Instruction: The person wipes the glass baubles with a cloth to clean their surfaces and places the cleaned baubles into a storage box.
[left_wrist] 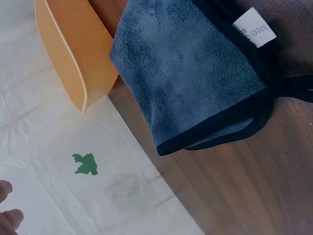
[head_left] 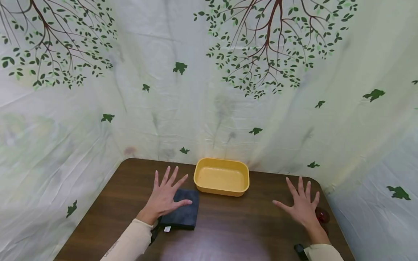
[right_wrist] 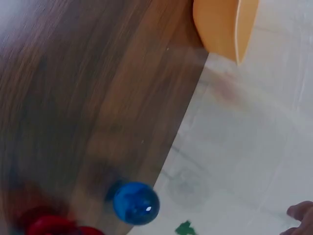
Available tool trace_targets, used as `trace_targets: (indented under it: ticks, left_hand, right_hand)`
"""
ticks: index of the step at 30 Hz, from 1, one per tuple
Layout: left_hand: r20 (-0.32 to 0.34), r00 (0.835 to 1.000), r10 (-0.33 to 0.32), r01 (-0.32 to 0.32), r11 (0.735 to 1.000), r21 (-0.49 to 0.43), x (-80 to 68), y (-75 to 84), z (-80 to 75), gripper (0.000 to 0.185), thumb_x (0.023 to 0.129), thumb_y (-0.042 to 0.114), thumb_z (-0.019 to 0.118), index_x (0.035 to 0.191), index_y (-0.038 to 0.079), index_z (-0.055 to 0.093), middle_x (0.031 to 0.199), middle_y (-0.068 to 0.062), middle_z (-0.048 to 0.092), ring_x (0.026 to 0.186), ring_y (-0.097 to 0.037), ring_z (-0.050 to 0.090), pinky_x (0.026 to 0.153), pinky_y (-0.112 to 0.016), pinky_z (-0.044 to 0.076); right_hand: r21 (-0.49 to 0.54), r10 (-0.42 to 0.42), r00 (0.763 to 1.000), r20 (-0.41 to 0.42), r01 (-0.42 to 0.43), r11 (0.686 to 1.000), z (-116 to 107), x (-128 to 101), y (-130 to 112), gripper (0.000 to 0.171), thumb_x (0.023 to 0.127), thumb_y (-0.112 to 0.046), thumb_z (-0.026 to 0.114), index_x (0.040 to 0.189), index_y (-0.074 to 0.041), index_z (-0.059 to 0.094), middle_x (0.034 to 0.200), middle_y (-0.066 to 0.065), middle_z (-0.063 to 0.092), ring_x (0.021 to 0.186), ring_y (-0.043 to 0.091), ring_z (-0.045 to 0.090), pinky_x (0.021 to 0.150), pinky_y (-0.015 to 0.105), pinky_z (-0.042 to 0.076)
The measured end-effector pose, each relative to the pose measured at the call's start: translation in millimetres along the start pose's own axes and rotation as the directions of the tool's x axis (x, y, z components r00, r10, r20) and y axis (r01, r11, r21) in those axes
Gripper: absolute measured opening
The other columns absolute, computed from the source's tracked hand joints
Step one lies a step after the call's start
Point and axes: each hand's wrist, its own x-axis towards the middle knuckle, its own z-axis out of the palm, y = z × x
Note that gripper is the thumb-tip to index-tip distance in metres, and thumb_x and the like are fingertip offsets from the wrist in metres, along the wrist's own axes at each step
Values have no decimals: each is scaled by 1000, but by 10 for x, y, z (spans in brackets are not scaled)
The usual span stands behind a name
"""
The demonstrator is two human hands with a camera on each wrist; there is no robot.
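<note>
My left hand (head_left: 164, 197) is spread, fingers apart, over a folded dark blue-grey cloth (head_left: 187, 214) and holds nothing. In the left wrist view this fluffy cloth shows a black trim, a loop and a white tag (left_wrist: 255, 27). My right hand (head_left: 302, 206), also spread and holding nothing, is above the table's right side. Beside its wrist lies a shiny dark red object (head_left: 322, 215), partly hidden by the hand. A glossy round blue object (right_wrist: 136, 203) shows near the table edge in the right wrist view, close to the red object; the hand hides it in the head view.
A yellow rectangular tub (head_left: 222, 177) stands at the back middle of the brown wooden table (head_left: 235, 221), just right of the cloth. White curtains (head_left: 156, 119) printed with trees and leaves hang behind the table and along both sides.
</note>
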Motion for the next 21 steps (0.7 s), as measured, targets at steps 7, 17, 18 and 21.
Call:
trace_targets:
  ticks: [7,17,18,21]
  left_hand:
    - [29,999,-16,17,999,-31,-24,-12,13,88,77,71,59,148,22,41,158,-18,19,144,-42,10,108,-69,-3]
    - [4,1000,-4,4,999,-49,-93,-64,110,88,77,71,60,147,23,41,157,-18,22,143,-41,14,111,-65,-2]
    - [13,1000,-9,9,998,-59,-97,-67,119,88,77,71,60,148,23,40,157,-18,21,144,-41,13,111,-64,-4]
    - [35,999,-23,25,997,-72,-108,-72,149,88,77,70,60,148,23,39,158,-17,19,145,-39,11,112,-62,-6]
  right_hand:
    - [92,-7,999,-50,12,996,-120,-61,277,94,85,-51,67,156,-23,11,159,22,-5,140,49,-15,98,77,-10]
    - [212,-8,988,-152,41,976,-231,-238,802,88,86,-29,73,154,-11,20,154,32,11,138,55,2,93,82,-2]
    - [226,-12,986,-163,49,973,-237,-257,844,87,86,-27,73,153,-9,21,153,33,12,138,56,2,93,82,-4]
    - [264,-1,983,-184,51,963,-253,-312,956,85,85,-22,74,152,-5,24,153,32,16,139,54,5,97,80,-4]
